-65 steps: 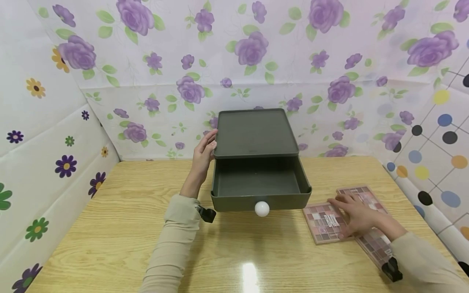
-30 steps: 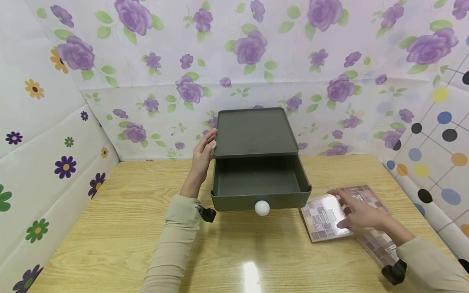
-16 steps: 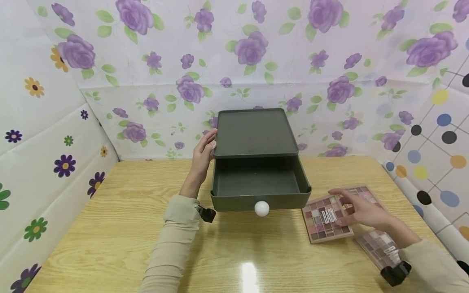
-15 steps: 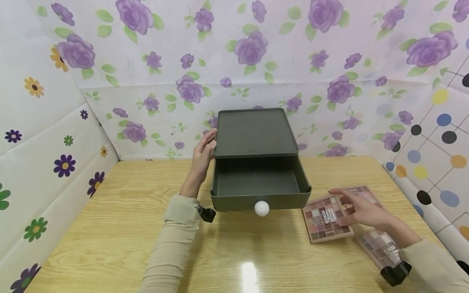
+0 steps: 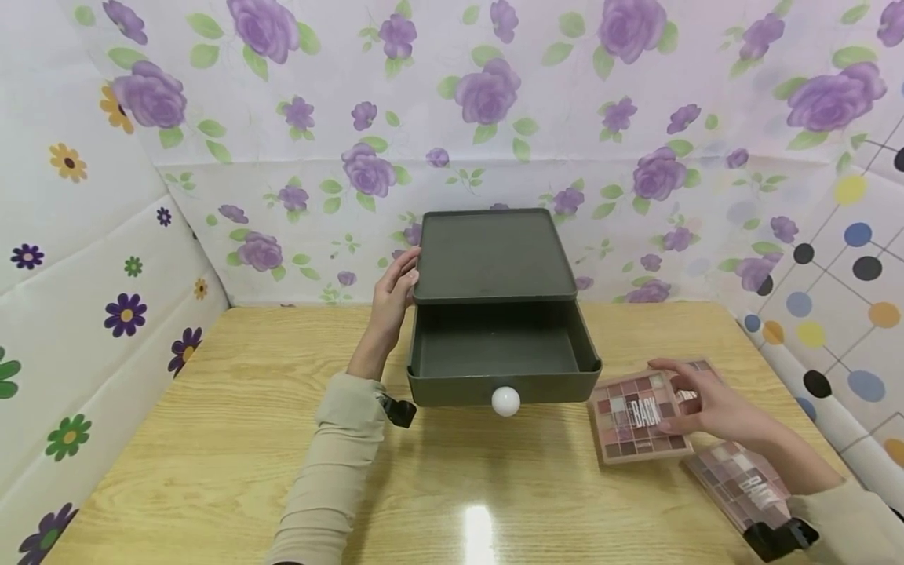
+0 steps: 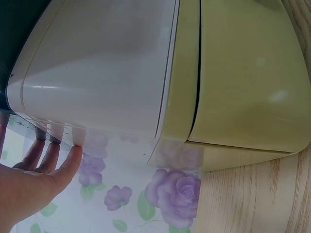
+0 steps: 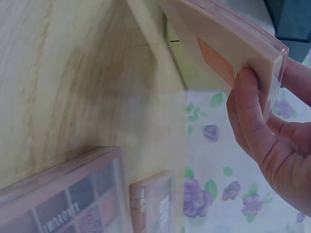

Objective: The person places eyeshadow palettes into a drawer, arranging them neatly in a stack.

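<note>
Just right of the open drawer (image 5: 445, 391), the right hand (image 5: 715, 410) pinches a palette (image 5: 628, 428) by its edge, lifted off the wooden table (image 5: 247, 439), where two more palettes (image 5: 736, 485) lie; the left hand (image 5: 390, 304) rests slightly spread, barely bent fingers against the cabinet's (image 5: 494, 255) left side.

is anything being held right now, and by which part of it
The right hand pinches a palette by the edge farther from the drawer unit, a fingertip against its back. The left hand holds nothing; its fingertips touch the drawer unit's side.
</note>
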Motion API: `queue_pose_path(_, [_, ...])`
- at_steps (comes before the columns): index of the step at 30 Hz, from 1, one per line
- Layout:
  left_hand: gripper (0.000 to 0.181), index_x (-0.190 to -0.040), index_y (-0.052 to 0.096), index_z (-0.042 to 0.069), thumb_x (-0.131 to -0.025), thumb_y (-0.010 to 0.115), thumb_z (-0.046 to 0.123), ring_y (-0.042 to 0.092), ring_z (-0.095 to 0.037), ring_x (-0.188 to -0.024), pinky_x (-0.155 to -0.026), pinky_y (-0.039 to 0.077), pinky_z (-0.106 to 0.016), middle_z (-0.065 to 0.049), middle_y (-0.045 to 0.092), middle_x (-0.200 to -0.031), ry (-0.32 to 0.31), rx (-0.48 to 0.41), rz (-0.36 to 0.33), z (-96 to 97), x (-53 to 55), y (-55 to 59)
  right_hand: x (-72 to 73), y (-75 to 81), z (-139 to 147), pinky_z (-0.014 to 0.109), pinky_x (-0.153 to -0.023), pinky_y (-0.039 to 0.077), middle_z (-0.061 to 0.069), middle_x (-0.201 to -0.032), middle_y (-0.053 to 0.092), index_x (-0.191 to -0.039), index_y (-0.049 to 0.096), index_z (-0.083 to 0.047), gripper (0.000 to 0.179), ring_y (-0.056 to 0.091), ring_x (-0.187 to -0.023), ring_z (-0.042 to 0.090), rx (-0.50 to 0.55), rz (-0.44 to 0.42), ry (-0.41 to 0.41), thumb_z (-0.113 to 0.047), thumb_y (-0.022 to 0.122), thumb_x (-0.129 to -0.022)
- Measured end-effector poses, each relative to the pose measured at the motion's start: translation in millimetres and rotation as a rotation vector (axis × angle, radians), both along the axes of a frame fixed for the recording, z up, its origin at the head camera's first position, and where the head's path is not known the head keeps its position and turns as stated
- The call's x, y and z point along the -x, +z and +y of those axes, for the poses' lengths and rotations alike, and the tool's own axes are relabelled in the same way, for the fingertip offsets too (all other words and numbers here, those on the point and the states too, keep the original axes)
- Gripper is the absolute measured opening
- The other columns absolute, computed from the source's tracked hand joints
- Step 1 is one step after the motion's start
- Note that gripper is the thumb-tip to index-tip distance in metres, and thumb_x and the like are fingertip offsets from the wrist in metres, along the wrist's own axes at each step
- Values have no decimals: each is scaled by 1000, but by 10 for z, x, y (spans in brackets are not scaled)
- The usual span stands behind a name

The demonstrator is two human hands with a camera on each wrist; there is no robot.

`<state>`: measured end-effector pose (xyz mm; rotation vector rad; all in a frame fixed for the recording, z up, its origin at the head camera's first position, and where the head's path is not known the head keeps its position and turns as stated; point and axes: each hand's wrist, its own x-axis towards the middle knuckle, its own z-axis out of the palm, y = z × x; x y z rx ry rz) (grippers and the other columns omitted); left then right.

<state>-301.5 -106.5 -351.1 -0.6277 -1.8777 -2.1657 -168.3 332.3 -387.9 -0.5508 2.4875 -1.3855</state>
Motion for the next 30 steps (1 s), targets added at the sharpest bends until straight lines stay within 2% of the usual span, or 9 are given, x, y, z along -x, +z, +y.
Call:
queue_pose_path(4, [46,-136,41,6,-92,43,19,50,-18,-107,-76,45,-27,-14,42,-134,-5,-8,-5,11,6,6,-52,66,35,36,-57,49,27,-116,29,-143,21,-9,80,55,-72,20,46,-59,-9,-8,68,-79])
queue_pose_path(7, [45,-137,41,4,-93,42,15,50,-16,-105,-75,45,-26,-16,41,-135,-10,-15,-15,16,3,22,-83,101,67,36,-55,48,25,-112,32,-144,21,-15,78,54,-67,16,65,-68,0,-6,65,-81])
queue_pose_path(10, [45,-137,39,2,-93,40,11,50,-14,-103,-74,45,-26,-19,39,-136,-9,-14,-21,15,-21,52,-108,140,91,37,-57,48,28,-119,30,-145,20,-16,78,54,-70,16,73,-70,-10,-5,64,-82])
queue_pose_path(15, [46,-137,36,-3,-93,38,9,49,-12,-103,-75,45,-25,-22,37,-136,-4,7,-26,38,-147,160,-143,210,129,35,-58,48,31,-130,25,-145,21,-18,77,56,-74,15,104,-68,-25,-2,62,-83])
queue_pose_path(19, [47,-138,34,-4,-93,37,11,49,-16,-106,-77,44,-24,-22,37,-137,0,27,-31,46,-198,205,-148,281,177,36,-61,51,15,-124,43,-146,19,-20,76,62,-82,21,245,-96,66,9,53,-85])
queue_pose_path(22, [46,-138,35,-2,-94,37,10,48,-19,-108,-78,44,-26,-21,37,-137,-2,26,-31,35,-160,177,-134,342,213,36,-62,52,5,-116,51,-146,18,-19,77,63,-82,23,349,-110,121,16,48,-84])
queue_pose_path(25, [44,-138,37,1,-94,38,10,48,-19,-109,-80,43,-29,-19,38,-136,-11,2,-37,18,-82,107,-125,398,248,31,-60,51,5,-115,50,-147,16,-17,78,61,-73,15,409,-100,162,19,44,-84])
queue_pose_path(29, [44,-137,40,4,-94,40,13,49,-17,-108,-81,43,-31,-16,40,-135,-17,-23,-39,5,-13,31,-98,462,279,31,-67,52,10,-118,50,-147,12,-13,78,62,-82,18,549,-120,260,25,35,-83])
queue_pose_path(30, [44,-137,41,5,-94,41,15,49,-17,-107,-81,43,-31,-16,40,-135,-15,-23,-36,4,-11,24,-91,477,283,30,-67,52,11,-118,51,-147,11,-12,79,62,-78,17,575,-118,279,27,33,-83])
